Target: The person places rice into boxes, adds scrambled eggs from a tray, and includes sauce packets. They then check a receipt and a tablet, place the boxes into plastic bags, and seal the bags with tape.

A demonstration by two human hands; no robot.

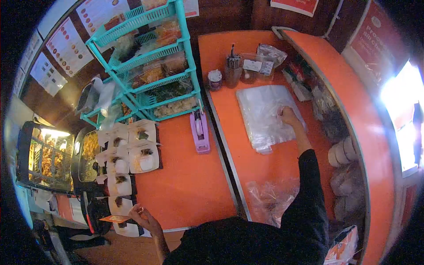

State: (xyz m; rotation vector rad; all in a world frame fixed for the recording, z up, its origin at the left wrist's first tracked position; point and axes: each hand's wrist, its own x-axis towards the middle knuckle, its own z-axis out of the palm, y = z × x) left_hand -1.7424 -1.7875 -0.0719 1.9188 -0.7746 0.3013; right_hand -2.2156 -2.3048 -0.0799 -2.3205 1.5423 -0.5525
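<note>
My left hand (145, 218) is low on the left side, its fingers closed on the edge of a flat orange card (114, 218). The card is beside the nearest of several open white paper boxes (120, 187). On the right-hand counter lies a stack of clear plastic bags (261, 110). My right hand (290, 117) reaches over the stack's right part, fingers curled together against the top bag as if pinching the film. How much of the film is between the fingertips is hard to make out.
A purple tape dispenser (200, 132) stands beside the teal tiered rack (154, 66) of bagged food. Behind the bags are a cup of dark straws (232, 73) and a smaller cup (215, 79). A raised orange ledge (349, 101) borders the right. Crumpled plastic (271, 198) lies nearer.
</note>
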